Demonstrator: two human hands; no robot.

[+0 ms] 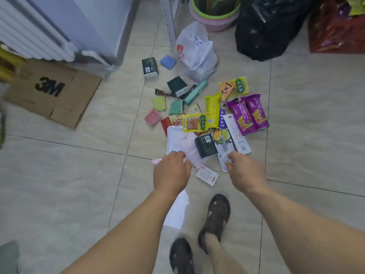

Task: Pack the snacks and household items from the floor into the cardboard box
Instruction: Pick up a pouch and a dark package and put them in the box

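Observation:
A heap of snack packets and household items lies on the tiled floor: purple snack bags (pixel 249 113), yellow packets (pixel 194 123), dark green boxes (pixel 205 145), small sponges (pixel 159 103) and white flat packages (pixel 178 141). The cardboard box (pixel 51 91) marked 3M lies at the left by the radiator. My left hand (pixel 171 173) hovers over the near edge of the heap above a white package, fingers curled down. My right hand (pixel 245 171) reaches over a white carded item (pixel 223 161), fingers slightly apart. Neither hand visibly holds anything.
A white plastic bag (pixel 195 50), a black rubbish bag (pixel 270 26), a plant pot (pixel 213 14) and a red bag (pixel 337 30) stand at the back. A white radiator (pixel 29 30) is at the far left. My sandalled feet (pixel 215 218) stand below the heap.

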